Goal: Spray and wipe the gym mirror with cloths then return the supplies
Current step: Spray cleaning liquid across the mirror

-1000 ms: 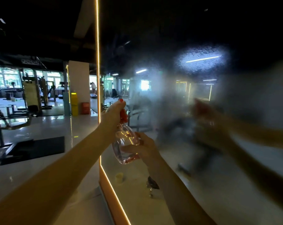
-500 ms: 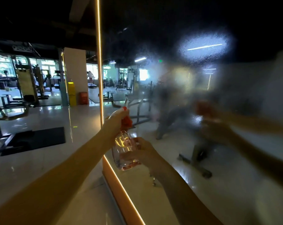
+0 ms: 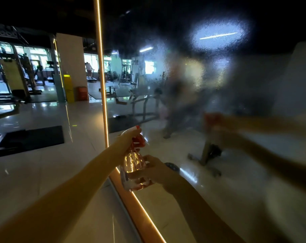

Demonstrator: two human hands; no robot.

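Observation:
A clear spray bottle (image 3: pixel 133 163) with a red trigger head sits between both hands, close to the gym mirror (image 3: pixel 236 172). My left hand (image 3: pixel 129 139) grips the red head at the top, fingers curled round the trigger. My right hand (image 3: pixel 155 171) cups the clear body from the right and below. The mirror glass to the right is fogged with fine spray mist, so the reflection of my arms and the bottle is blurred. No cloth shows in view.
A lit orange strip (image 3: pixel 101 76) frames the mirror's left edge and runs along its base. Left of it is another mirror panel showing the tiled gym floor, a black mat (image 3: pixel 31 139), weight machines (image 3: pixel 13 76), a white pillar and a yellow stand (image 3: pixel 68 88).
Both hands with the bottle have dropped lower and slightly right in the view. The misted patch on the glass has spread wider across the mirror.

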